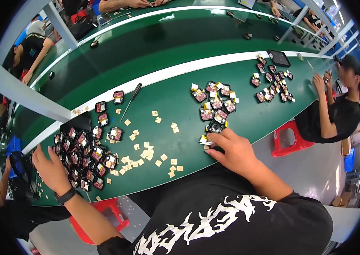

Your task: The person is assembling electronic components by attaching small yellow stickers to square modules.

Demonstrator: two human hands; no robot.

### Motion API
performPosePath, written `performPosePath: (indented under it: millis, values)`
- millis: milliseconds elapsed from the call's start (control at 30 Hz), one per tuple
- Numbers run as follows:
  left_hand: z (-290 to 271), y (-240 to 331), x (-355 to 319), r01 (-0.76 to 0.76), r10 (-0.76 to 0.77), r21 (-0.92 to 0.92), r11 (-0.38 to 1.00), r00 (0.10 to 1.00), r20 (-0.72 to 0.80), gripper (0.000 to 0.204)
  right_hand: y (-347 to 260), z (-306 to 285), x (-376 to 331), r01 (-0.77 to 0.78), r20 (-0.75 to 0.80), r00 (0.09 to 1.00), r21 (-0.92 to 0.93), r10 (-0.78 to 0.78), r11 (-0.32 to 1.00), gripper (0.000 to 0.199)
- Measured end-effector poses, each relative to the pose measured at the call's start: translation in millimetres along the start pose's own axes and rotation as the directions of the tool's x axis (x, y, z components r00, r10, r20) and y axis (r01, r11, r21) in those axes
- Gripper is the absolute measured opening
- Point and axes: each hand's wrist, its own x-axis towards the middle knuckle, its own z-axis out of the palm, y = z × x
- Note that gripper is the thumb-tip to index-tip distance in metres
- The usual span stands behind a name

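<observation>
My left hand (52,171), with a dark band on its wrist, reaches over the near left edge of a big pile of small black electronic modules (80,148) with reddish boards and white-yellow labels. Its fingers are stretched apart, and nothing shows in them. My right hand (236,152) has thumb and fingers closed at the near end of a smaller cluster of like modules (216,102). It grips a black module with a round face (215,127), and the fingers partly cover it. Between my hands lie many small beige square pieces (146,154), scattered on the green table.
A screwdriver (131,101) lies behind the beige pieces. Another module group (275,83) and a black tray (279,58) lie to the right, near a seated co-worker (337,102). A white frame post (31,91) stands at left. A green conveyor belt (158,40) runs beyond the white rail.
</observation>
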Motion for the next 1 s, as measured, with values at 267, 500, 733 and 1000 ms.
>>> performPosePath:
  millis: [267, 500, 733, 1000]
  values:
    - [-105, 158, -41, 0.218, -0.004, -0.764, 0.607, 0.962, 0.272, 0.025, 15, 8, -6, 0.076, 0.013, 0.997, -0.03, -0.076, 0.997, 0.036]
    - [-164, 249, -95, 0.62, 0.452, -0.785, 0.01, 0.697, 0.556, 0.032, 10, 6, 5, -0.077, -0.047, 0.994, 0.306, 0.096, 0.949, 0.024]
    - [-159, 267, -93, 0.775, 0.542, -0.592, -0.22, 0.602, 0.587, 0.077, -46, 10, 11, -0.175, 0.163, 0.983, 0.699, 0.083, 0.694, 0.02]
    - [-158, 242, -77, 0.781, 0.609, 0.162, -0.603, 0.32, 0.726, 0.07, -60, -2, 23, -0.053, 0.197, 0.971, 0.737, -0.139, 0.674, 0.021]
